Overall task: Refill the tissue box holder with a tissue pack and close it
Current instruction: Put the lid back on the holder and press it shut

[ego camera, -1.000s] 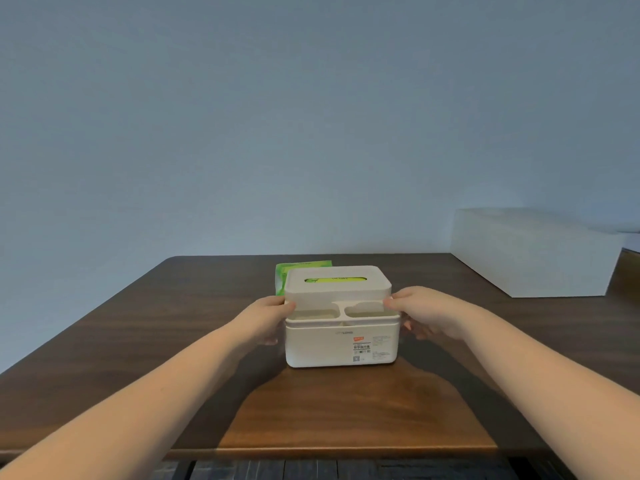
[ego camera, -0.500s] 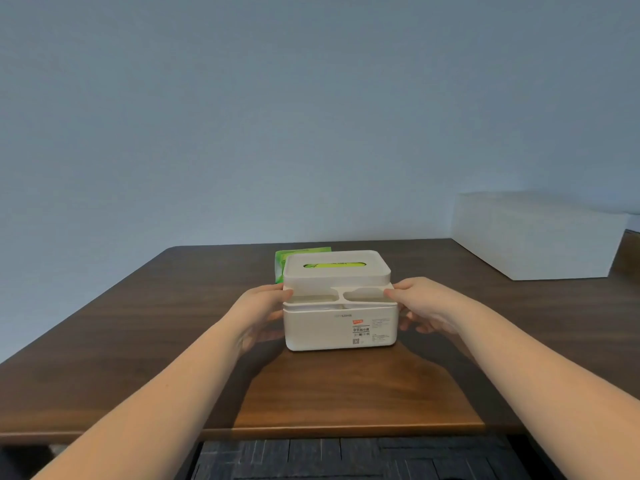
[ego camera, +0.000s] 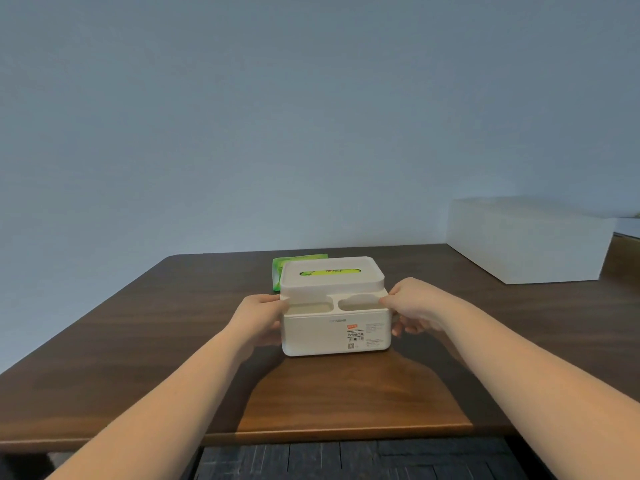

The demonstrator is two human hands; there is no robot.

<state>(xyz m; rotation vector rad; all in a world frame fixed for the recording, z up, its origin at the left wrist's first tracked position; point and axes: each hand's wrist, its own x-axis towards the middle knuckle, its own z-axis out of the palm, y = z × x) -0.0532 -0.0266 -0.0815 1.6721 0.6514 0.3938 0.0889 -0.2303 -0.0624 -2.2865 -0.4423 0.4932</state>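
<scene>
A white tissue box holder (ego camera: 336, 334) stands in the middle of the dark wooden table (ego camera: 138, 341). Its lid (ego camera: 332, 275) sits on top, and green shows through the lid's slot. The holder has two open front compartments. My left hand (ego camera: 258, 318) grips the holder's left side, thumb at the rim. My right hand (ego camera: 412, 306) grips the right side in the same way. A green tissue pack (ego camera: 278, 271) lies just behind the holder, mostly hidden by it.
A large white box (ego camera: 526, 240) sits at the table's far right corner. A plain wall rises behind the table. The table's front edge runs below my forearms, with dark flooring (ego camera: 346, 460) beneath.
The view has tilted slightly, so the holder appears a little lower. My hands stay on the holder's sides, and the lid now looks settled lower on the holder.
</scene>
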